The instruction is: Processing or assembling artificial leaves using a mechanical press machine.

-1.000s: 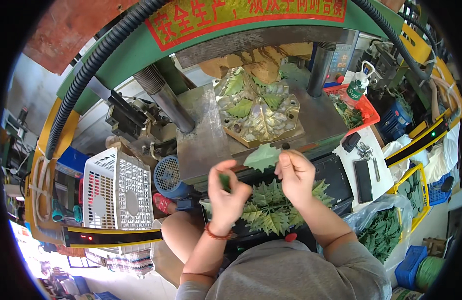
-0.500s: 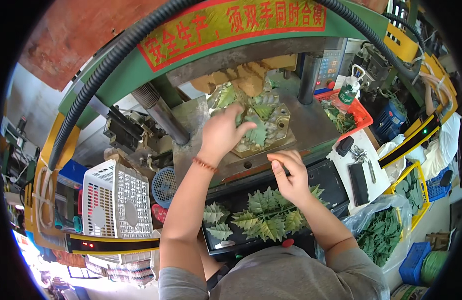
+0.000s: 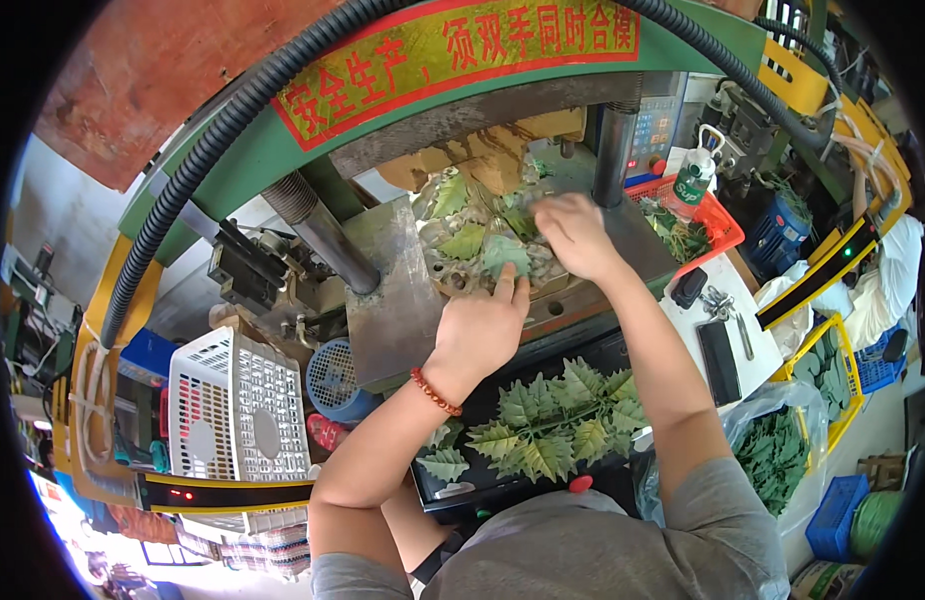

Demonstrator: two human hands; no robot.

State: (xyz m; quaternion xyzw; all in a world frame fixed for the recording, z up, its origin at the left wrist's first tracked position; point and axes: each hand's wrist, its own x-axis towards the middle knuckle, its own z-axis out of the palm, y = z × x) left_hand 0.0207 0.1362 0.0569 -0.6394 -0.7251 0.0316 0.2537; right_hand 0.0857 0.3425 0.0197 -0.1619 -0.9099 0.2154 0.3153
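Note:
A metal mould (image 3: 543,312) lies on the press bed, with several green artificial leaves set over its face. My left hand (image 3: 480,328) is at the mould's front edge, wearing a beaded bracelet. Its index finger stretches out and touches a bluish-green leaf (image 3: 506,256); the other fingers are partly bent and hold nothing that I can see. At the mould's right side is my right hand (image 3: 577,238), its fingers smeared by motion. A yellower leaf (image 3: 464,241) rests on the mould's left part, and another leaf (image 3: 449,196) lies behind it.
The upper mould block (image 3: 498,160) hangs above, between two steel columns (image 3: 328,235). A spray of leaves (image 3: 553,420) lies on the black tray in front of me. To the right are a red basket (image 3: 725,232) and a phone (image 3: 722,362); a white crate (image 3: 268,405) stands left.
My left hand has drawn back toward me and slightly right, uncovering the leaf on the mould's left. My right hand has reached forward from the press's front edge to the mould's right side.

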